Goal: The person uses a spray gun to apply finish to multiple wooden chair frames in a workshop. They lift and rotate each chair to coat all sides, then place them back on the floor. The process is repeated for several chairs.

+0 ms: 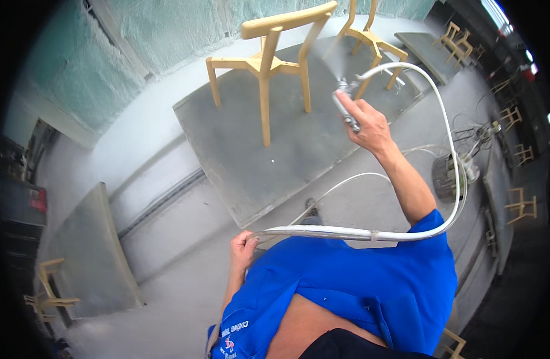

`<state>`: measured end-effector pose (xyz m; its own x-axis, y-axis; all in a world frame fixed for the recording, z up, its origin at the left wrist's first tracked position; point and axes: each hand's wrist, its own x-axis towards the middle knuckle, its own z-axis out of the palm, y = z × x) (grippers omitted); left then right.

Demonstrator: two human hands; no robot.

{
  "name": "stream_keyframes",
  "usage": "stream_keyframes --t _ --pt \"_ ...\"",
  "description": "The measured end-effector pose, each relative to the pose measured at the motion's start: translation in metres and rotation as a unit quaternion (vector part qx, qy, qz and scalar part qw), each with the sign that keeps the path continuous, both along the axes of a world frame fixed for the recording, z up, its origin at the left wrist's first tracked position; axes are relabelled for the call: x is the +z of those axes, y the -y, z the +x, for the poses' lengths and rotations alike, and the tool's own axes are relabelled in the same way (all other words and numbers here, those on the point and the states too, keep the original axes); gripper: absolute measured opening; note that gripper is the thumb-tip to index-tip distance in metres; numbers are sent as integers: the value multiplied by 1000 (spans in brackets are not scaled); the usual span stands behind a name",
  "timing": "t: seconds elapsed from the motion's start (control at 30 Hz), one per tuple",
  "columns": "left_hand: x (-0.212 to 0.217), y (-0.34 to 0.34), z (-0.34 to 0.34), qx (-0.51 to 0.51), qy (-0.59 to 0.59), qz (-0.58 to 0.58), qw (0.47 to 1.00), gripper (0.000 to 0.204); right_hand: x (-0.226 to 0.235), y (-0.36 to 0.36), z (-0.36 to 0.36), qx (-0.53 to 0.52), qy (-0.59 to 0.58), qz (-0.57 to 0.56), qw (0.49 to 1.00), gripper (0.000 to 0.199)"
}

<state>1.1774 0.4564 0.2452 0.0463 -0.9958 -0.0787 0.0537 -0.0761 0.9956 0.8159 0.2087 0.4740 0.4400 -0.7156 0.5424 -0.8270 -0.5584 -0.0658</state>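
My right hand is wrapped round a metal spray gun and points it away from me, up the picture. A pale mist fans out from its nozzle between two light wooden chair frames. The nearer chair frame, without a seat panel, stands on a grey board, left of the gun. Behind and to the right of the gun is the second chair frame. A white hose loops from the gun past my right arm and across my front. My left hand grips this hose near my waist.
A wall with a pale green, crusted coating rises beyond the board. At right stands a round pot with hoses and fittings. Another grey board lies at left beside wooden frames. More chair frames line the right side.
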Motion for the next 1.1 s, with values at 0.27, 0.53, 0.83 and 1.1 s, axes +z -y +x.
stream_keyframes --t 0.27,0.53,0.83,1.1 --pt "2 10 57 -91 52 -37 994 30 7 -90 95 19 -57 22 998 93" --pt "18 10 101 -44 42 -21 998 37 -103 -38 155 -31 -159 334 929 83" --pt "-19 19 197 -5 -16 22 1000 43 -227 -35 271 -116 -70 502 854 54" --pt "-40 76 344 -169 -33 17 985 41 -112 -45 371 -236 38 169 956 64"
